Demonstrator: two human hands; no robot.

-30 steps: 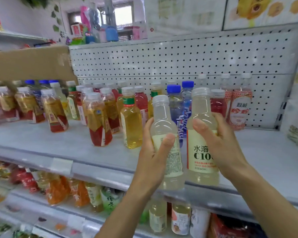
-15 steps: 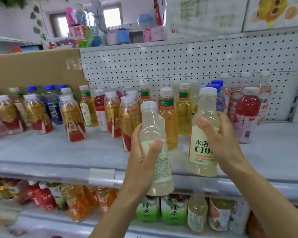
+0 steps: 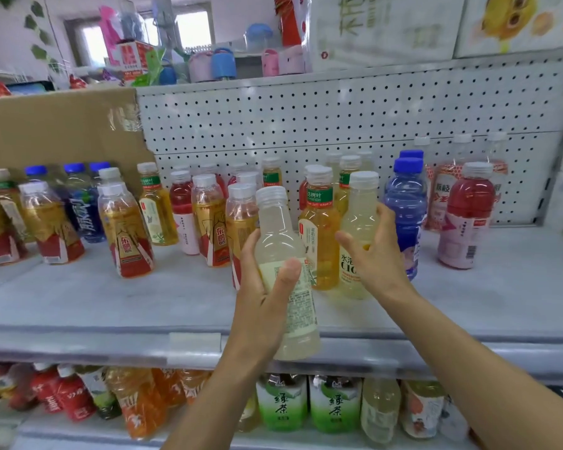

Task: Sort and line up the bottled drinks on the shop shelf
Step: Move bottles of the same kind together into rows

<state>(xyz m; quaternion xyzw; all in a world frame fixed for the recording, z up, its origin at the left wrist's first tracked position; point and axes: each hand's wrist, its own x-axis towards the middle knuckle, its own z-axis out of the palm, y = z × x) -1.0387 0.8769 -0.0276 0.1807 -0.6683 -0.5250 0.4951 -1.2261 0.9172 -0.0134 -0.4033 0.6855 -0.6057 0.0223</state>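
Note:
My left hand (image 3: 267, 287) grips a pale cloudy bottle (image 3: 283, 235) with a white cap, held over the front edge of the grey shelf (image 3: 111, 306). My right hand (image 3: 376, 258) is wrapped round a second pale bottle (image 3: 358, 222) with a C100 label; its base is down at the shelf surface, next to a yellow tea bottle (image 3: 319, 241). A blue bottle (image 3: 407, 206) stands just right of that hand. Red-and-gold bottles (image 3: 127, 235) stand loosely on the left. A pink-red bottle (image 3: 465, 216) stands at the right.
A white pegboard (image 3: 338, 125) backs the shelf and a cardboard sheet (image 3: 56, 131) covers its left part. Bare shelf surface lies in front of the bottles at left and right. The lower shelf holds green tea bottles (image 3: 281, 404) and orange ones (image 3: 137, 401).
My right hand has carried the C100 bottle further back and down to the shelf beside the yellow tea bottle. My left hand still holds its bottle near the front edge. The view shifted left.

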